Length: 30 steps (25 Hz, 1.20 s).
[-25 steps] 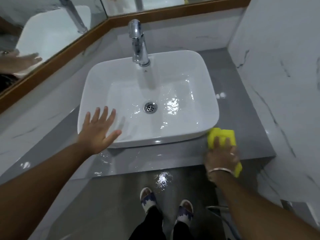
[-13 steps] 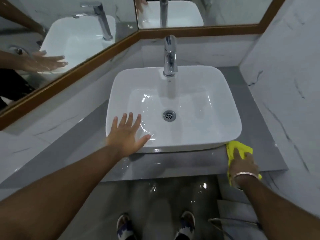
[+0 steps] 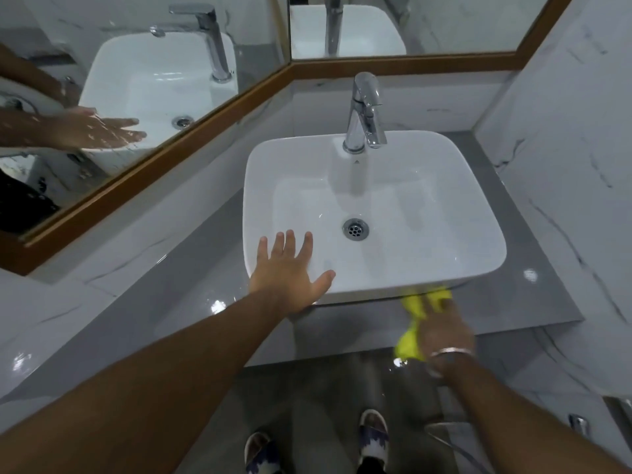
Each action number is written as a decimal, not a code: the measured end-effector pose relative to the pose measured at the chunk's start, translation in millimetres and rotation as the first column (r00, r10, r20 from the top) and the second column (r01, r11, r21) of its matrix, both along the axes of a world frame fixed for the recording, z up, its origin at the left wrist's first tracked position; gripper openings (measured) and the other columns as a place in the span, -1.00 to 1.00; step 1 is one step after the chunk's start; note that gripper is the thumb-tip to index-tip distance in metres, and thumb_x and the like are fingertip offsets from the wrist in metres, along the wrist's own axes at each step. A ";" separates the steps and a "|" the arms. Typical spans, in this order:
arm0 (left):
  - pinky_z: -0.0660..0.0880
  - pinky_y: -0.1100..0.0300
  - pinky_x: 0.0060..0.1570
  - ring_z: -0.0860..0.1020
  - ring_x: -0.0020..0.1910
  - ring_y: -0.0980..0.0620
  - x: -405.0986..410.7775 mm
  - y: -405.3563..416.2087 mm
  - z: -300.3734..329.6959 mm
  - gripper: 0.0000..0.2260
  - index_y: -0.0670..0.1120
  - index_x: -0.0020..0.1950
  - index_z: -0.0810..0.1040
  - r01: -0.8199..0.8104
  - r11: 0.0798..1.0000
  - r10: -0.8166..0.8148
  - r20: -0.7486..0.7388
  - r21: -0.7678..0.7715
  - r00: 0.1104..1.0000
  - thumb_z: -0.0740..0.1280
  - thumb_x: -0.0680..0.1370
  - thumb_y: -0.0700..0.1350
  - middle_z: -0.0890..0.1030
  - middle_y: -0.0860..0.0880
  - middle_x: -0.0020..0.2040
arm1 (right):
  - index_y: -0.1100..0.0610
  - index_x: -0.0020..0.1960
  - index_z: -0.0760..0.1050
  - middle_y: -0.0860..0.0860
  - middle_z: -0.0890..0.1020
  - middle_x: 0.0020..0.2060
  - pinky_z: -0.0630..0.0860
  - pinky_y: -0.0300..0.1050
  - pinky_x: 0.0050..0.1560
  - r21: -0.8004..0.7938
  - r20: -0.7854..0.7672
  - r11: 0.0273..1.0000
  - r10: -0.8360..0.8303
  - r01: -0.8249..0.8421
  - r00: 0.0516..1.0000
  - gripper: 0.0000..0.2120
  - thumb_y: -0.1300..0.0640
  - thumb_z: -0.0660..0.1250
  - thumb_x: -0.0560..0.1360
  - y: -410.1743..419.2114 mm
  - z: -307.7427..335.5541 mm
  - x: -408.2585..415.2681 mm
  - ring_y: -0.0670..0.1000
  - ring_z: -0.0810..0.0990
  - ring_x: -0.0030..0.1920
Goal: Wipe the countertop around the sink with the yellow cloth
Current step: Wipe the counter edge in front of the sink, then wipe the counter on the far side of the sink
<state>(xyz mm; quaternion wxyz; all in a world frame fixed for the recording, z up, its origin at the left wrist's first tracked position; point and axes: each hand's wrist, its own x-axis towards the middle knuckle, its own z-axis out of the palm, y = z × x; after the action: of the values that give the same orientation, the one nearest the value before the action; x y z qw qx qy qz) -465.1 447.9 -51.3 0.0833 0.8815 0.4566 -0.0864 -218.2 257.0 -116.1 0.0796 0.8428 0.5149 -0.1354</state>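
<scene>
1. The fingers (image 3: 431,302) of the right hand (image 3: 444,331) press down on the yellow cloth (image 3: 410,340) and hold it bunched up. The hand is blurry, so I cannot tell how tight the hold is.
2. The fingers (image 3: 285,242) of the left hand (image 3: 285,271) are spread wide and hold nothing. The palm rests on the front left corner of the sink (image 3: 478,254).
3. The yellow cloth sits on the front edge of the table (image 3: 533,302), right under the front rim of the sink. Part of it hangs past the table edge.
4. I think the step now is wiping the thin strip of table in front of the sink.
5. To do it well, keep the cloth flat, not in a ball, so more of it rubs the table.
6. Push it close against the bottom of the sink, where water hides.
7. Wet shiny spots show on the left side of the table, so that part likely needs wiping too.
8. The left hand helps the person stay steady while leaning.
</scene>
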 end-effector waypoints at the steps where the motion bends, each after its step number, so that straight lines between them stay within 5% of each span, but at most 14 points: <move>1: -0.21 -0.24 0.48 -0.09 0.56 -0.20 0.6 0.5 -0.8 -0.20 0.02 0.57 -0.14 -0.003 1.000 0.003 -0.001 0.008 1.000 -0.21 0.45 0.45 -0.05 -0.16 0.60 | -0.14 0.44 0.18 0.08 0.31 0.40 0.47 0.18 0.19 0.004 -0.003 0.975 -0.222 0.223 0.975 -0.34 -0.12 0.28 0.38 -11.5 0.6 38.0 0.31 0.36 0.32; 3: -0.21 -0.23 0.48 -0.08 0.56 -0.20 1.7 -0.4 -2.8 -0.21 0.03 0.57 -0.13 -0.013 1.000 0.013 0.001 0.021 1.000 -0.20 0.45 0.44 -0.04 -0.16 0.60 | -0.10 0.45 0.14 0.19 0.24 0.37 0.41 0.20 0.25 0.010 -0.104 0.847 -0.528 0.531 0.843 -0.37 0.00 0.25 0.42 -19.5 8.4 69.5 0.36 0.35 0.29; 4: -0.21 -0.23 0.48 -0.08 0.56 -0.20 2.3 -0.5 -3.3 -0.21 0.03 0.57 -0.13 -0.014 0.999 0.014 0.000 0.030 1.000 -0.20 0.46 0.44 -0.03 -0.16 0.60 | -0.10 0.45 0.14 0.19 0.24 0.37 0.42 0.19 0.23 0.004 -0.061 0.838 -0.544 0.545 0.837 -0.33 0.01 0.28 0.38 -14.6 9.8 57.3 0.35 0.36 0.29; 6: -0.20 -0.23 0.48 -0.07 0.56 -0.20 2.6 -0.7 -2.6 -0.22 0.03 0.57 -0.14 -0.017 1.000 0.017 -0.009 0.026 1.000 -0.19 0.46 0.44 -0.03 -0.16 0.60 | -0.18 0.45 0.11 0.07 0.19 0.44 0.42 0.20 0.22 -0.019 -0.031 0.919 -0.394 0.394 0.918 -0.28 -0.02 0.28 0.34 4.8 -4.1 3.4 0.27 0.28 0.39; 8: -0.20 -0.23 0.49 -0.06 0.56 -0.19 3.2 -1.0 -0.2 -0.22 0.01 0.57 -0.13 -0.019 1.000 0.019 -0.001 0.020 1.000 -0.17 0.46 0.42 0.00 -0.18 0.59 | -0.19 0.47 0.04 -0.06 0.11 0.50 0.32 0.20 0.31 -0.016 -0.101 0.998 -0.068 0.067 0.993 -0.32 -0.09 0.18 0.39 23.5 -17.1 -76.6 0.20 0.09 0.48; 12: -0.19 -0.22 0.49 -0.03 0.56 -0.19 2.1 -2.9 2.3 -0.24 0.00 0.57 -0.09 -0.030 0.999 0.030 -0.005 0.025 1.000 -0.13 0.47 0.38 0.04 -0.18 0.59 | -0.03 0.46 0.13 0.20 0.23 0.43 0.35 0.14 0.22 -0.116 -0.157 0.982 0.128 -0.147 0.979 -0.38 -0.24 0.07 0.46 42.6 -4.2 -143.6 0.28 0.31 0.30; 15: -0.18 -0.22 0.49 -0.01 0.56 -0.19 2.9 -4.0 1.4 -0.25 -0.01 0.57 -0.07 -0.026 0.998 0.026 0.006 0.049 1.000 -0.11 0.48 0.36 0.06 -0.19 0.58 | 0.01 0.28 0.40 0.10 0.53 0.13 0.47 0.05 -0.05 0.268 -0.148 0.943 0.241 -0.196 0.959 -0.50 -0.24 0.07 0.47 9.2 37.3 -96.3 0.21 0.53 0.05; 18: -0.16 -0.23 0.49 -0.01 0.56 -0.20 3.1 -2.8 1.2 -0.24 -0.01 0.57 -0.07 -0.032 0.998 0.030 0.029 0.058 0.999 -0.12 0.46 0.36 0.06 -0.19 0.58 | 0.00 0.24 0.44 0.09 0.54 0.16 0.39 0.06 0.09 0.569 -0.026 0.795 0.273 -0.210 0.962 -0.58 -0.17 0.13 0.47 28.7 86.7 -33.2 0.19 0.50 0.15; 21: -0.15 -0.23 0.49 -0.01 0.56 -0.20 3.8 -5.1 1.5 -0.23 -0.02 0.57 -0.06 -0.027 0.998 0.027 0.007 0.049 1.000 -0.14 0.45 0.37 0.07 -0.20 0.58 | -0.10 0.48 0.05 0.10 0.11 0.53 0.02 0.18 0.45 0.283 -0.012 0.938 0.214 -0.202 0.977 -0.35 -0.33 -0.09 0.46 89.0 98.6 -0.4 0.18 0.05 0.50; 23: -0.16 -0.21 0.49 -0.02 0.56 -0.19 2.4 -4.7 4.3 -0.25 -0.03 0.57 -0.04 -0.037 0.994 0.031 0.060 0.098 0.998 -0.09 0.50 0.36 0.07 -0.20 0.58 | -0.13 0.50 -0.13 0.07 -0.10 0.55 -0.14 0.28 0.48 0.082 -0.039 0.968 0.242 -0.238 0.969 -0.28 -0.40 -0.25 0.41 103.9 78.9 5.8 0.18 -0.15 0.53; 26: -0.08 -0.18 0.49 0.04 0.55 -0.21 -5.7 -26.0 9.1 -0.33 -0.09 0.53 0.16 -0.001 0.967 -0.076 0.293 0.253 0.953 0.06 0.55 0.29 0.12 -0.19 0.56 | -0.13 0.50 -0.09 0.08 -0.07 0.55 -0.17 0.32 0.45 0.097 -0.008 0.956 0.279 -0.277 0.960 -0.30 -0.38 -0.29 0.43 98.3 64.3 7.9 0.20 -0.14 0.53; 28: 0.16 -0.12 0.44 0.29 0.45 -0.20 -9.4 -67.1 -9.7 -0.47 -0.11 0.40 0.41 0.209 0.909 -0.356 0.412 0.360 0.839 0.20 0.53 0.17 0.34 -0.19 0.47 | -0.11 0.50 -0.05 0.10 -0.02 0.55 -0.17 0.34 0.45 0.134 0.040 0.946 0.293 -0.296 0.955 -0.32 -0.33 -0.30 0.44 98.0 65.9 5.5 0.20 -0.11 0.53; 30: 0.44 0.00 0.22 0.52 0.23 -0.15 -10.6 -103.2 -46.4 -0.61 -0.10 0.27 0.54 0.422 0.843 -0.523 0.321 0.334 0.790 0.29 0.47 -0.01 0.56 -0.14 0.30 | -0.10 0.50 -0.01 0.11 0.00 0.55 -0.17 0.34 0.45 0.123 0.040 0.939 0.319 -0.321 0.947 -0.32 -0.31 -0.31 0.43 103.1 68.0 -7.4 0.21 -0.10 0.53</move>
<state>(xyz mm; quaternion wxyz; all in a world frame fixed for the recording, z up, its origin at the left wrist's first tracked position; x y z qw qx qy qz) -475.7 344.7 -97.7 0.0410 0.9697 0.2000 0.1344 -225.6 360.1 -48.0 0.0515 0.7525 0.6518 -0.0790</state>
